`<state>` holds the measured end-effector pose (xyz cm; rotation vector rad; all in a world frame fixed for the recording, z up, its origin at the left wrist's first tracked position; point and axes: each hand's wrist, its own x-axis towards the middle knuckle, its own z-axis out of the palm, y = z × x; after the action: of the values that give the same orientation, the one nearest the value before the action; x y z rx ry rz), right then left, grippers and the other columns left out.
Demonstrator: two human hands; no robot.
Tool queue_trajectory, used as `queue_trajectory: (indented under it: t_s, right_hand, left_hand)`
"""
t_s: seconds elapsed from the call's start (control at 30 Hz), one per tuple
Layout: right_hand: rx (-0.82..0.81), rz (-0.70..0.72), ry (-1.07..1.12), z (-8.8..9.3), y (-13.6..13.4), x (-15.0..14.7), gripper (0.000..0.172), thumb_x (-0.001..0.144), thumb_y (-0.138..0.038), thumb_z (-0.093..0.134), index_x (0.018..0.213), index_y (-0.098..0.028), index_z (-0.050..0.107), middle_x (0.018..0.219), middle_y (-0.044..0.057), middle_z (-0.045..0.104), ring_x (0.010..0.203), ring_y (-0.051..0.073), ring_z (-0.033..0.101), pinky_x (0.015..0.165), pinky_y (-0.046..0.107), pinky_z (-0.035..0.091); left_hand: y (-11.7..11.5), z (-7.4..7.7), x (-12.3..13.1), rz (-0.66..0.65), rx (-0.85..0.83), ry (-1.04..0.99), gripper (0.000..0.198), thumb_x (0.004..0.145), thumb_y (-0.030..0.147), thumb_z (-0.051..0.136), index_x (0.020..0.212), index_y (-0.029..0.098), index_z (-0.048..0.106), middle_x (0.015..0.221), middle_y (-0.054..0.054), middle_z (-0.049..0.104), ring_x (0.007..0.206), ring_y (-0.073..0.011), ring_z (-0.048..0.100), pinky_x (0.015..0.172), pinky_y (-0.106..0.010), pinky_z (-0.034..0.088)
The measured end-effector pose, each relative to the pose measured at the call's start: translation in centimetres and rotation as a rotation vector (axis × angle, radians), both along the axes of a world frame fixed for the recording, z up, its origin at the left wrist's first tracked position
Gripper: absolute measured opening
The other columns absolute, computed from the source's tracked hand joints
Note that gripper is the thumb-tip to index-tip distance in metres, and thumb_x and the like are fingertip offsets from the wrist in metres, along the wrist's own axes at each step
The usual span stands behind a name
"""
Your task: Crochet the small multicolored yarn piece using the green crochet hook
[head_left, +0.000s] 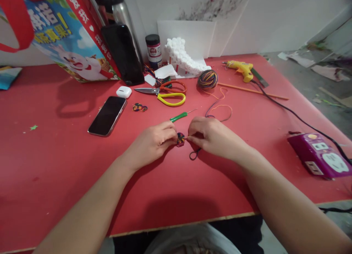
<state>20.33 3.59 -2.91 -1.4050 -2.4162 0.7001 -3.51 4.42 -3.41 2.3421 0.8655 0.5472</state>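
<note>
Over the red table (55, 166), my left hand (154, 142) pinches a small multicoloured knotted cord piece (180, 139) from the left. My right hand (213, 135) pinches the cord right beside the piece, fingers pressed together. A dark loop of the cord (194, 155) hangs out below my right hand, and the cord trails back toward a ball of multicoloured cord (207, 79). A green-handled needle tool (180, 116) lies just behind my hands. Another small knotted piece (140, 107) lies farther back on the left.
A phone (107, 115) and white earbud case (124, 91) lie back left. Scissors (165, 93), a yellow glue gun (242, 69) with cable, a thin stick (253, 90), a purple power strip (320, 155), a printed bag (66, 37), a jar (153, 50) and white foam pieces (183, 59) stand around.
</note>
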Motion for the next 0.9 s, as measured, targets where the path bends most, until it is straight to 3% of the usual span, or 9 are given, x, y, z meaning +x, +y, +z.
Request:
queue_trajectory:
  t_s: [0.2,0.33,0.43,0.7,0.9]
  right_hand:
    - [-0.028,-0.065,0.071,0.4,-0.3,-0.1,0.009,0.089,-0.006,0.068,0.087,-0.015,0.070,0.084,0.006,0.070,0.072,0.017,0.061,0.069,0.029,0.043]
    - [-0.188,-0.150,0.248,0.7,-0.9,-0.4,0.024,0.089,-0.007,0.063,0.111,-0.016,0.066,0.075,-0.001,0.069,0.058,0.014,0.060,0.059,0.025,0.042]
    - [-0.239,-0.160,0.304,0.8,-1.2,-0.6,0.029,0.088,-0.008,0.062,0.115,-0.018,0.063,0.074,-0.003,0.069,0.057,0.013,0.062,0.058,0.024,0.043]
    - [-0.173,-0.103,0.208,0.9,-1.4,-1.7,0.017,0.086,-0.021,0.081,0.092,-0.019,0.064,0.074,-0.001,0.068,0.065,0.015,0.060,0.063,0.026,0.040]
    - [-0.284,-0.192,0.496,-0.6,-1.0,-2.0,0.014,0.093,-0.023,0.070,0.079,-0.019,0.070,0.066,-0.001,0.067,0.055,0.013,0.060,0.056,0.026,0.044]
  left_hand:
    - [-0.1,-0.2,0.3,-0.008,0.062,0.003,0.016,0.106,0.018,0.059,0.095,0.018,0.070,0.096,-0.005,0.071,0.085,-0.0171,0.068,0.076,-0.027,0.050]
    - [-0.2,-0.5,0.5,-0.010,0.108,-0.009,0.014,0.105,0.018,0.061,0.096,0.018,0.072,0.096,-0.005,0.072,0.080,-0.0156,0.067,0.071,-0.025,0.049]
    - [-0.2,-0.7,0.5,0.000,0.132,-0.010,0.014,0.104,0.016,0.061,0.095,0.017,0.072,0.093,-0.005,0.072,0.079,-0.0159,0.068,0.070,-0.026,0.048]
    - [-0.4,-1.2,0.6,0.020,0.096,0.005,0.014,0.103,0.017,0.061,0.099,0.015,0.074,0.100,-0.008,0.075,0.088,-0.0201,0.072,0.075,-0.030,0.052]
    - [-0.3,-1.3,0.7,0.058,0.063,-0.005,0.017,0.103,0.020,0.060,0.093,0.017,0.073,0.093,-0.007,0.074,0.082,-0.0195,0.070,0.073,-0.031,0.052]
